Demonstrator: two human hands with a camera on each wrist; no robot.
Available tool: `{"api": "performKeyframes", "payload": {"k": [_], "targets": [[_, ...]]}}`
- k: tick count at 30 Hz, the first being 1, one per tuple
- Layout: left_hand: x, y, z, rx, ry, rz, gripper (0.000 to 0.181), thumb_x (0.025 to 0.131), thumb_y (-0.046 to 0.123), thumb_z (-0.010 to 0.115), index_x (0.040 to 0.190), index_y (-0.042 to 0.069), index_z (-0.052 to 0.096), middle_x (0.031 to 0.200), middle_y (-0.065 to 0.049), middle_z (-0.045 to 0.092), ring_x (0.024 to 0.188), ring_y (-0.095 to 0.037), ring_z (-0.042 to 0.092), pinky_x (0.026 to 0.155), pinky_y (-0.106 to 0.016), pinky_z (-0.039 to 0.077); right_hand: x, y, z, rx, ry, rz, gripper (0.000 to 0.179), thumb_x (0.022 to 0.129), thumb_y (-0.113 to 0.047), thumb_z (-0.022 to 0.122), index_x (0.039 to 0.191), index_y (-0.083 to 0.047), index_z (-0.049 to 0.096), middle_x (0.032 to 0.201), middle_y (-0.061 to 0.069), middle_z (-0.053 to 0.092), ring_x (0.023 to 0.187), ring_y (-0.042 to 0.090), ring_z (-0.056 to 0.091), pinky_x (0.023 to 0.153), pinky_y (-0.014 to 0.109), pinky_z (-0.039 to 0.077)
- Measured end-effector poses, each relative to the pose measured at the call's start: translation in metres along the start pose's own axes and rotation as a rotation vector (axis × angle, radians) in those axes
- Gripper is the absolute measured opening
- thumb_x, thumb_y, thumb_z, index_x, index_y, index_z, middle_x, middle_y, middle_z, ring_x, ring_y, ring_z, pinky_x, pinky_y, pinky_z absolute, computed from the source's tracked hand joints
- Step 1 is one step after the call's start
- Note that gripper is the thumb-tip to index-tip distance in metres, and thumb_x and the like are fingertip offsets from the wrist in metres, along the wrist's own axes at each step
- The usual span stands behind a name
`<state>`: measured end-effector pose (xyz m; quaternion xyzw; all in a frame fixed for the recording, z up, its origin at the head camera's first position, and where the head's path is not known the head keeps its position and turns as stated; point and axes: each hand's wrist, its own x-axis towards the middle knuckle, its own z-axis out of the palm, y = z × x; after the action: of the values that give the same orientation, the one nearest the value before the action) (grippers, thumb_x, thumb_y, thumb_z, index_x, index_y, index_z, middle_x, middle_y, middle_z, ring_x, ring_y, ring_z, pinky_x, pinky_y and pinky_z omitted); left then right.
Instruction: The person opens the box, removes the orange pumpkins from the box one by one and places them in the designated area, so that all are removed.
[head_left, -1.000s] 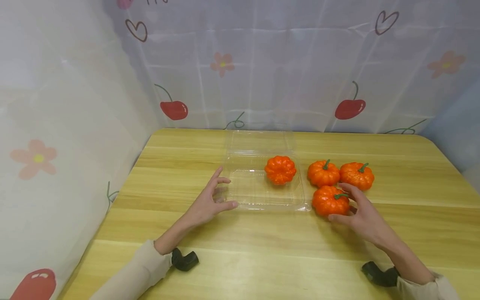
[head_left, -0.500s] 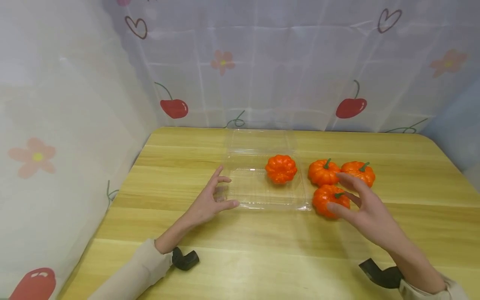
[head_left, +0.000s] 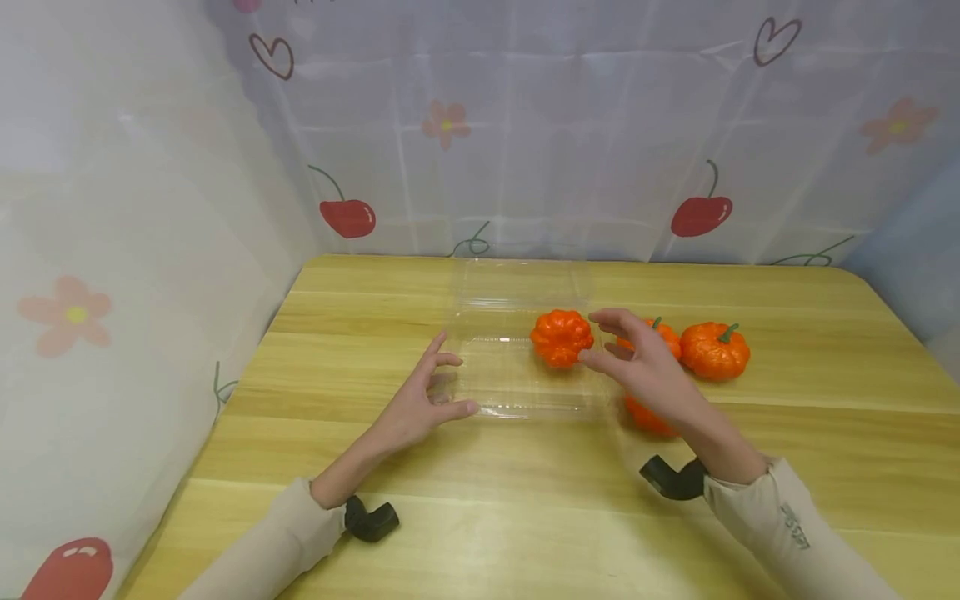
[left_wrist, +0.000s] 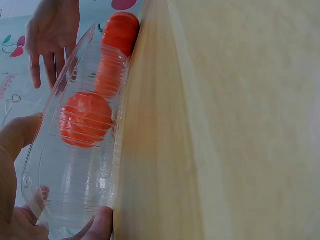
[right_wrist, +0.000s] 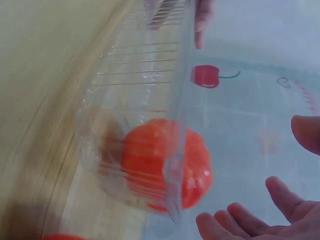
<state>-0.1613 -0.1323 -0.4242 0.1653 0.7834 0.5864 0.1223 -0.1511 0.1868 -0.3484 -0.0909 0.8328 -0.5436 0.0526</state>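
An open clear plastic clamshell box (head_left: 491,379) lies on the table, its lid (head_left: 521,279) folded back. Inside, at the right end, sits an orange mini pumpkin (head_left: 558,339) with no stem showing. My left hand (head_left: 412,404) holds the box's near left corner; in the left wrist view the thumb (left_wrist: 25,131) meets the rim and fingers (left_wrist: 102,225) curl at its end. At the box's right side my right hand (head_left: 652,367) hovers with fingers spread, thumb and index close to the pumpkin. In the right wrist view these fingers (right_wrist: 245,220) are apart from it.
Right of the box stand three more mini pumpkins: one at the right (head_left: 715,352), a back one (head_left: 663,335) and a front one (head_left: 648,417), the last two partly behind my right hand. A patterned cloth (head_left: 525,167) hangs behind the wooden table (head_left: 480,517).
My right hand has drawn back from the front loose pumpkin, then moved left to the pumpkin in the box. The left hand has stayed at the box corner.
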Motion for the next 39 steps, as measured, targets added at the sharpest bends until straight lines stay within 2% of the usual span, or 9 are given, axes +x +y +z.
{"api": "performKeyframes", "payload": {"k": [3,5,10,19,24,28,32,35,39], "targets": [[0.000,-0.001,0.000,-0.007,-0.002,0.000,0.072,0.085,0.020,0.080,0.142,0.004,0.040,0.165,0.006,0.000,0.140,-0.039,0.032,0.104,-0.050,0.042,0.014,0.003,0.006,0.010,0.007,0.033,0.057,0.095,-0.023,0.067,0.142,-0.003,0.042,0.153,0.011,0.033,0.144,0.034,0.024,0.114,0.052,0.026],[-0.001,-0.001,0.000,-0.009,-0.004,-0.006,0.070,0.084,0.022,0.081,0.139,0.003,0.042,0.164,0.009,-0.001,0.140,-0.038,0.032,0.104,-0.049,0.042,0.022,0.006,0.008,0.019,0.019,0.042,0.056,0.095,-0.023,0.067,0.142,-0.005,0.042,0.154,0.010,0.033,0.145,0.031,0.022,0.115,0.050,0.024],[0.000,-0.001,0.000,-0.012,0.003,0.003,0.070,0.084,0.022,0.081,0.139,0.003,0.043,0.164,0.008,0.000,0.140,-0.038,0.032,0.104,-0.050,0.042,0.036,0.012,0.014,0.040,0.051,-0.009,0.054,0.096,-0.019,0.066,0.141,-0.002,0.043,0.151,0.012,0.038,0.145,0.029,0.023,0.117,0.047,0.022],[0.001,0.000,0.001,0.005,0.002,0.002,0.070,0.083,0.024,0.082,0.138,0.004,0.044,0.165,0.009,0.000,0.139,-0.037,0.033,0.103,-0.051,0.042,0.037,0.017,0.026,0.080,0.067,-0.041,0.048,0.095,-0.012,0.065,0.136,0.005,0.048,0.142,0.021,0.046,0.136,0.032,0.039,0.116,0.046,0.025],[0.001,-0.001,0.001,0.008,0.007,0.000,0.070,0.083,0.025,0.082,0.137,0.003,0.045,0.165,0.009,-0.001,0.139,-0.038,0.033,0.104,-0.051,0.042,0.033,0.018,0.032,0.024,0.109,-0.078,0.043,0.094,-0.012,0.068,0.132,0.004,0.053,0.135,0.020,0.052,0.127,0.035,0.046,0.111,0.049,0.032],[0.001,-0.001,0.000,0.013,0.007,-0.006,0.071,0.083,0.025,0.082,0.139,0.004,0.044,0.164,0.010,0.000,0.139,-0.038,0.033,0.104,-0.051,0.042,0.032,0.021,0.035,-0.042,0.155,-0.125,0.039,0.094,-0.013,0.070,0.127,0.004,0.058,0.130,0.021,0.054,0.114,0.036,0.050,0.103,0.050,0.040],[0.002,-0.002,0.000,0.005,0.010,-0.004,0.078,0.084,0.021,0.080,0.147,0.007,0.036,0.164,0.004,0.008,0.139,-0.038,0.033,0.105,-0.052,0.040,0.032,0.025,0.038,-0.118,0.189,-0.149,0.036,0.092,-0.012,0.071,0.123,0.003,0.061,0.124,0.023,0.055,0.102,0.035,0.050,0.091,0.047,0.044],[0.003,-0.003,0.000,0.002,0.008,0.000,0.079,0.084,0.021,0.081,0.147,0.007,0.036,0.164,0.003,0.008,0.140,-0.038,0.032,0.105,-0.053,0.040,0.032,0.027,0.038,-0.173,0.192,-0.138,0.037,0.090,-0.011,0.073,0.122,0.003,0.062,0.123,0.022,0.054,0.100,0.035,0.049,0.086,0.045,0.046],[0.002,-0.002,0.000,0.008,0.006,-0.004,0.072,0.083,0.025,0.082,0.140,0.005,0.043,0.164,0.012,0.001,0.140,-0.037,0.032,0.105,-0.051,0.040,0.032,0.027,0.037,-0.230,0.159,-0.120,0.042,0.088,-0.014,0.075,0.125,0.003,0.061,0.126,0.023,0.052,0.105,0.037,0.049,0.087,0.047,0.047]]}}
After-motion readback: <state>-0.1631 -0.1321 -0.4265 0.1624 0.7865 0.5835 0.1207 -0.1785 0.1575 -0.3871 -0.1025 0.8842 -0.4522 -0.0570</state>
